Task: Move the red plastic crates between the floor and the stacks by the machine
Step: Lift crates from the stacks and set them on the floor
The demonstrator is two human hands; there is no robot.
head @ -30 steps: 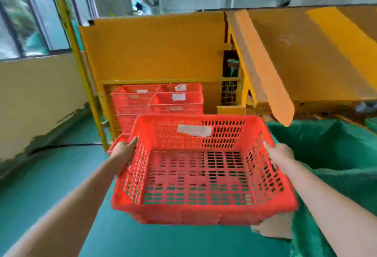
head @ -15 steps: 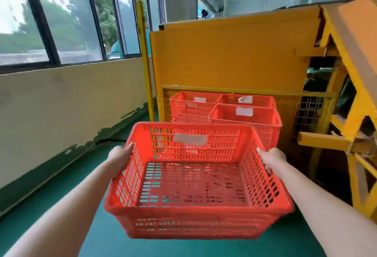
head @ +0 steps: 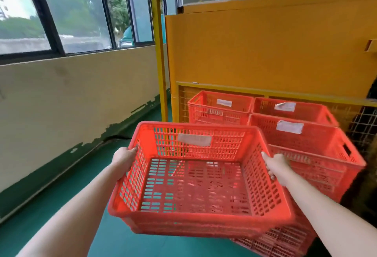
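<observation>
The crate stacks by the yellow machine now sit closer to us. Our left hand and right hand each grip a side of the red crate, held above the green floor.

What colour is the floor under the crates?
Green, a dark teal shade; the floor shows best in the head view, left of the held crate.

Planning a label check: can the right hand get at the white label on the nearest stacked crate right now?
Probably not: the right hand grips the carried crate, the left hand its other side. The label itself sits uncovered beyond.
</observation>
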